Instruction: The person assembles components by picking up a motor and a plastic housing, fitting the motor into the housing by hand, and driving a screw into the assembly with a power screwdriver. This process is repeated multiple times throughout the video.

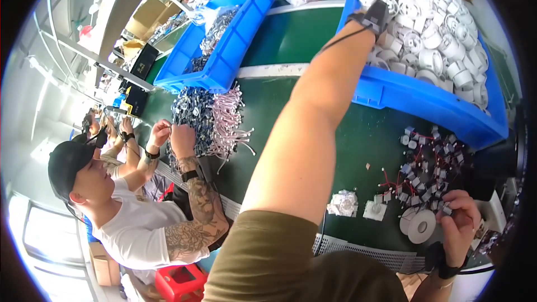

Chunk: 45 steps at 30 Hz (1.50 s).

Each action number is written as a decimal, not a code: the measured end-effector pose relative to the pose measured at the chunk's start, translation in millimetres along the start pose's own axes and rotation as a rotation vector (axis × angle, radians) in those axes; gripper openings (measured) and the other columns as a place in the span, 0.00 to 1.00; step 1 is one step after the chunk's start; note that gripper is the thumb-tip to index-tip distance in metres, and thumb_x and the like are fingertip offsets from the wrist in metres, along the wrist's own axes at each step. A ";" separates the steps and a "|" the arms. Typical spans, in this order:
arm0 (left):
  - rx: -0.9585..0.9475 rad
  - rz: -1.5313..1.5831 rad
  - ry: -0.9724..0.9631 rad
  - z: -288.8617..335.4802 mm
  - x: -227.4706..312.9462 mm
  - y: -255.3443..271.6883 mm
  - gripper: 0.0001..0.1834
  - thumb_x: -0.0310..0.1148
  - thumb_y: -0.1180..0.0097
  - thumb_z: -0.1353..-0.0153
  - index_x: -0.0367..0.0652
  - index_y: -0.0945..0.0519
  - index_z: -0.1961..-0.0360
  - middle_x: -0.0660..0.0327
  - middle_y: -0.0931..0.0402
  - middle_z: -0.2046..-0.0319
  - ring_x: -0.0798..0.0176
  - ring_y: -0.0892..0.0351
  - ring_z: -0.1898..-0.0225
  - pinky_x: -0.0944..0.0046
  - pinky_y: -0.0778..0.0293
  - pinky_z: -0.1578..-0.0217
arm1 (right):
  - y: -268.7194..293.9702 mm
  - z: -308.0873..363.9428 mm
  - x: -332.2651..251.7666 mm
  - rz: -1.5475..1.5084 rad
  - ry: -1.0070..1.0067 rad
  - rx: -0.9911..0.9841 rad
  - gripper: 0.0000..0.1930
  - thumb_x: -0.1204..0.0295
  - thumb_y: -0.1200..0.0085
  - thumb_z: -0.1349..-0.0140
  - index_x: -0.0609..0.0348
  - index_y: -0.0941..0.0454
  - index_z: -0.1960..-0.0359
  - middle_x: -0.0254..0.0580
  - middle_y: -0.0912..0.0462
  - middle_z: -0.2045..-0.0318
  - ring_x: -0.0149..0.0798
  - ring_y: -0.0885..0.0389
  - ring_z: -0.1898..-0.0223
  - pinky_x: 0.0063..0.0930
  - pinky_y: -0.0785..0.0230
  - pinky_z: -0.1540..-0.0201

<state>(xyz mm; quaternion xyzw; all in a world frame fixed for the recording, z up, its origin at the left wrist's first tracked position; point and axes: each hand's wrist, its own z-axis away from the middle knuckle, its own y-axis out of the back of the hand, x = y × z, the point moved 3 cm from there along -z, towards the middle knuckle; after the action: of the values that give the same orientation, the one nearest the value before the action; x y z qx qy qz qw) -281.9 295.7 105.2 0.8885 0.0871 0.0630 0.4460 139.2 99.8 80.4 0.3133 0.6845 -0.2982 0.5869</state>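
My left arm stretches forward across the bench into a large blue bin (425, 109) heaped with white plastic ring-shaped housings (430, 61). A dark device strapped at the wrist covers most of my left hand (379, 18), whose fingers are hidden among the housings. At the lower right, my right hand (463, 215) pinches a small grey block-shaped component (446, 210) between thumb and fingers. Just left of that hand stands a white round flanged part (420, 226), like a spool. Beyond it spreads a loose pile of small grey components with red and black wires (422, 170).
A crumpled silvery-white piece (343, 203) and a flat white square piece (375, 210) lie near the bench edge. Farther left are bundled dark and pink cables (226, 117) and another blue bin (224, 50). A co-worker (140, 207) in a white shirt works at my left.
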 end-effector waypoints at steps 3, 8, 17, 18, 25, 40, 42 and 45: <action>0.112 0.232 -0.100 4.8 26.2 42.8 0.26 0.44 0.37 0.57 0.38 0.26 0.60 0.52 0.24 0.70 0.53 0.22 0.67 0.57 0.26 0.66 | 14.9 4.1 3.2 0.039 0.074 -0.024 0.11 0.83 0.50 0.51 0.63 0.32 0.65 0.49 0.30 0.61 0.33 0.27 0.72 0.22 0.31 0.69; 0.077 0.817 -0.270 101.1 88.1 158.8 0.29 0.43 0.34 0.61 0.38 0.27 0.61 0.53 0.25 0.71 0.55 0.23 0.69 0.59 0.26 0.68 | 31.4 13.2 12.5 0.164 0.213 0.053 0.09 0.83 0.53 0.49 0.57 0.36 0.68 0.49 0.31 0.62 0.31 0.31 0.73 0.21 0.35 0.70; -0.266 1.475 -0.260 276.2 226.0 150.1 0.33 0.39 0.27 0.71 0.40 0.28 0.60 0.54 0.33 0.62 0.49 0.30 0.61 0.58 0.30 0.63 | 68.1 44.4 24.5 0.281 0.148 0.300 0.07 0.78 0.55 0.40 0.60 0.32 0.60 0.40 0.30 0.54 0.28 0.32 0.62 0.19 0.40 0.58; -0.146 1.382 -0.364 283.9 233.8 141.8 0.32 0.39 0.28 0.71 0.41 0.27 0.61 0.54 0.32 0.63 0.49 0.30 0.61 0.56 0.30 0.63 | 79.3 51.6 26.7 0.289 0.072 0.426 0.06 0.78 0.55 0.40 0.61 0.31 0.61 0.39 0.30 0.53 0.28 0.32 0.60 0.19 0.40 0.55; -0.152 1.231 -0.229 314.0 221.0 126.2 0.30 0.37 0.28 0.69 0.40 0.24 0.60 0.51 0.26 0.56 0.46 0.29 0.51 0.53 0.31 0.52 | 39.3 49.2 5.6 0.188 0.110 0.291 0.11 0.81 0.49 0.47 0.62 0.26 0.60 0.43 0.25 0.56 0.31 0.27 0.58 0.21 0.33 0.59; -0.083 1.030 -0.286 299.0 217.1 165.5 0.31 0.28 0.31 0.60 0.36 0.29 0.52 0.51 0.28 0.54 0.49 0.27 0.55 0.57 0.30 0.54 | 19.8 45.6 3.7 -0.079 0.040 0.158 0.14 0.82 0.43 0.48 0.64 0.26 0.58 0.38 0.23 0.60 0.28 0.25 0.58 0.22 0.30 0.55; -0.131 1.127 -0.213 297.4 219.2 169.3 0.29 0.27 0.32 0.58 0.36 0.29 0.52 0.52 0.26 0.56 0.51 0.26 0.57 0.59 0.30 0.54 | 16.5 47.4 2.7 -0.074 -0.009 0.133 0.14 0.83 0.43 0.49 0.64 0.27 0.59 0.39 0.24 0.60 0.29 0.25 0.57 0.22 0.30 0.53; -0.219 1.292 -0.087 290.9 232.3 175.0 0.20 0.23 0.36 0.52 0.34 0.25 0.56 0.54 0.22 0.65 0.58 0.22 0.64 0.63 0.27 0.60 | 10.6 47.8 0.3 -0.055 0.046 0.047 0.14 0.86 0.44 0.49 0.66 0.27 0.59 0.41 0.25 0.58 0.30 0.25 0.55 0.22 0.30 0.51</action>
<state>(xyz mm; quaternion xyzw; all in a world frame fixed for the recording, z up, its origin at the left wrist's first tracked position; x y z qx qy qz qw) 17.4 14.6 80.9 0.7131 -0.4892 0.2909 0.4094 176.9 69.4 73.2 0.3147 0.6990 -0.3229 0.5551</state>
